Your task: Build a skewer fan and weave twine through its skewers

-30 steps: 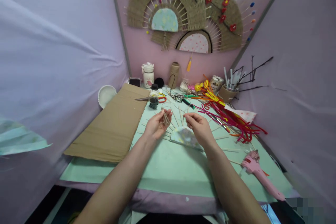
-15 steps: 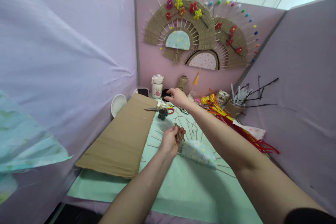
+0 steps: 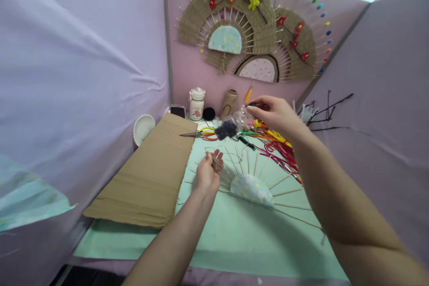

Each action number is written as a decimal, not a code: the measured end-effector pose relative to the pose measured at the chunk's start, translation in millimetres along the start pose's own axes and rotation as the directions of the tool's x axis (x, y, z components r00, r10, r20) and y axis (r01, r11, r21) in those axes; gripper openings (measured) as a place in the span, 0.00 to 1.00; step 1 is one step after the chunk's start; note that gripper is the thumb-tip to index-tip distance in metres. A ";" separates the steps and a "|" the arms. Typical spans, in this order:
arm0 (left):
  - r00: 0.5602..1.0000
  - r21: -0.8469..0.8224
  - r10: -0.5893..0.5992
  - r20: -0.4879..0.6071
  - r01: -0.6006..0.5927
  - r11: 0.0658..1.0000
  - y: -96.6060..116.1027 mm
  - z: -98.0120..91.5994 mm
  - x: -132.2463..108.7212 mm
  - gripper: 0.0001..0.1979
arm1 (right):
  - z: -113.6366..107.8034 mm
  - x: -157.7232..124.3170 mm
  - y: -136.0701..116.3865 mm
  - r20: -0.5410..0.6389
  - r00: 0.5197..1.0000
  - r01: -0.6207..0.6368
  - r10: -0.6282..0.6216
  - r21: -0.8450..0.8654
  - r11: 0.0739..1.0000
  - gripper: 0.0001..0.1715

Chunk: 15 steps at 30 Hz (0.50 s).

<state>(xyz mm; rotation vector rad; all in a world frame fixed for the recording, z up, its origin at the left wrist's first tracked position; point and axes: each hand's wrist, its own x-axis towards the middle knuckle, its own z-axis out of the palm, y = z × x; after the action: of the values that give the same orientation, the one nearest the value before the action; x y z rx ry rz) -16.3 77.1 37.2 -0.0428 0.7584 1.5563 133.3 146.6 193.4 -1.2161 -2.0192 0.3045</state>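
Note:
My right hand [image 3: 276,116] is raised over the back of the table, fingers closed on the top of a small clear plastic bag [image 3: 239,118]. Dark, lumpy contents [image 3: 226,130] hang at the bag's lower left; their kind is unclear. In my left hand [image 3: 208,172], a small bundle of brown twine [image 3: 217,164] is held with the fingers curled around it, and a loose strand trails behind. Just right of that hand lies a fan frame [image 3: 252,189], a floral half-circle with thin sticks spreading from it.
Left lies a cardboard sheet [image 3: 144,174], with pliers [image 3: 201,133] at its upper edge. Behind stand a white jar [image 3: 196,105], a black round thing [image 3: 208,114] and a twine spool [image 3: 229,103]. Coloured pipe cleaners [image 3: 275,145] spread at right. Woven fans [image 3: 231,18] hang on the back panel.
My right hand has moved right and toward me, and the bag with dark contents now hangs from it, lifted off the table. My left hand shifted slightly left, still with the twine.

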 end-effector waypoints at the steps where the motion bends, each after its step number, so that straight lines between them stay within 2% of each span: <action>1: 1.000 -0.010 0.002 0.008 -0.002 1.000 1.1 -0.2 0.8 0.10 | -10.6 -13.8 -1.1 0.019 1.000 -0.024 0.024 0.013 1.000 0.21; 3: 1.000 -0.022 -0.013 0.026 0.014 1.000 1.5 0.4 0.8 0.10 | -22.0 -43.8 -3.6 0.089 0.995 -0.054 0.048 0.066 0.996 0.20; 5: 0.998 -0.026 -0.038 0.055 0.040 0.999 -0.7 2.0 -1.5 0.09 | -20.7 -74.8 -5.9 0.143 0.989 -0.055 0.041 0.099 0.994 0.20; 8: 0.994 0.001 -0.054 0.093 0.054 0.999 -7.7 4.2 -7.0 0.08 | -6.0 -116.3 -7.4 0.055 0.998 -0.034 0.031 0.049 0.998 0.18; 10: 0.997 0.058 -0.042 0.071 0.038 0.998 -13.4 4.0 -10.0 0.07 | 3.3 -137.2 -7.1 0.006 1.000 -0.016 0.016 0.018 1.000 0.15; 12: 0.999 0.144 0.001 0.051 -0.008 0.989 -18.9 2.4 -12.0 0.06 | 7.5 -151.4 -5.7 -0.017 1.000 -0.011 0.011 0.018 1.000 0.13; 15: 0.986 0.273 0.099 0.135 -0.133 0.953 -26.7 -0.7 -14.0 0.07 | 5.7 -162.4 -2.0 -0.016 0.999 -0.044 0.045 0.040 0.998 0.12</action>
<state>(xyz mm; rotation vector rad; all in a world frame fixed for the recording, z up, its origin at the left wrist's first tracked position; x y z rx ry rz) 9.7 62.8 31.5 0.3085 0.8923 1.5325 172.0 10.5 113.3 -1.2360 -1.9646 0.3532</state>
